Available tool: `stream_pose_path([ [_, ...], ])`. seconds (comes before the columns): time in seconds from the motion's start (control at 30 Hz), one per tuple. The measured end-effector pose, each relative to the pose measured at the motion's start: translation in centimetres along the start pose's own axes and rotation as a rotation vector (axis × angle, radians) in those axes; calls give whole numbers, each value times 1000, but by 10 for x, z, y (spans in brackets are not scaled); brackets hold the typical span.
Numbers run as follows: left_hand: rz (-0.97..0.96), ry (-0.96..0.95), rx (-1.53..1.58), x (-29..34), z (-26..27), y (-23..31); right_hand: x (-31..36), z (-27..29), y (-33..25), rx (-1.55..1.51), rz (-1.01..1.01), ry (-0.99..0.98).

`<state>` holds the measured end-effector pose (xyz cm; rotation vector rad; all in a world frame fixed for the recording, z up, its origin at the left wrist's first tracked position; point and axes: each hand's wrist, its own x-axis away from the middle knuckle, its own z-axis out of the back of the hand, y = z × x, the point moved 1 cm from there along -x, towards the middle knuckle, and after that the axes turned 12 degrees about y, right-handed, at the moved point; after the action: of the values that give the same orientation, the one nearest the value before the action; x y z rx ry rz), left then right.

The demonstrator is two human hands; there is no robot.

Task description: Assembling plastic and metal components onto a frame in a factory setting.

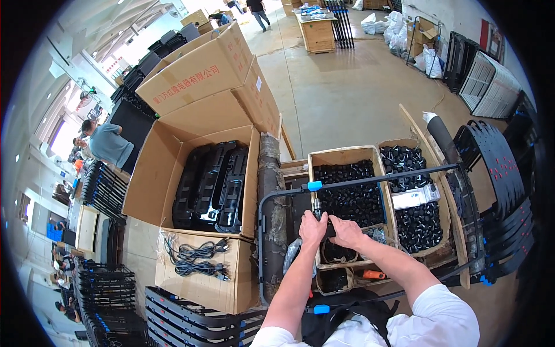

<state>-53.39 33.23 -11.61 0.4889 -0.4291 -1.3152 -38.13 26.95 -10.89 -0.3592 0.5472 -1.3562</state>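
Observation:
My left hand [313, 229] and my right hand [347, 232] meet in front of me, both closed around a small dark part [330, 230] held between them. They hover over a black bent metal tube frame [263, 231] with a blue clip [314, 185] on its upper bar. Just beyond the hands stands an open cardboard box of small black plastic parts [350, 196]. What exactly the fingers grip is mostly hidden by the hands.
A second box of black parts [413, 220] with a white packet sits to the right. A large open carton of black moulded pieces [211, 185] and a box of black cables [196, 257] lie left. Black racks surround me; other people work far left and back.

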Motion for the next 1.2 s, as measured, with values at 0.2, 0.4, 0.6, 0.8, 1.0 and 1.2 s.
stream_pose_path([
  [0.2,32,-7,-38,-5,9,-1,-14,7,-14,-45,-61,-101],
  [0.4,11,-33,31,-4,-2,2,-5,0,-12,60,4,-132],
  [0.6,38,-125,56,-8,9,-7,0,-5,-20,41,-3,-81],
  [0.8,24,-106,94,-5,12,-9,-1,2,-31,62,-31,-111],
  [1.0,-2,-106,135,1,12,-15,5,1,-37,89,-54,-131],
  [1.2,-11,-77,160,9,10,-20,10,-3,-36,88,-67,-145],
])
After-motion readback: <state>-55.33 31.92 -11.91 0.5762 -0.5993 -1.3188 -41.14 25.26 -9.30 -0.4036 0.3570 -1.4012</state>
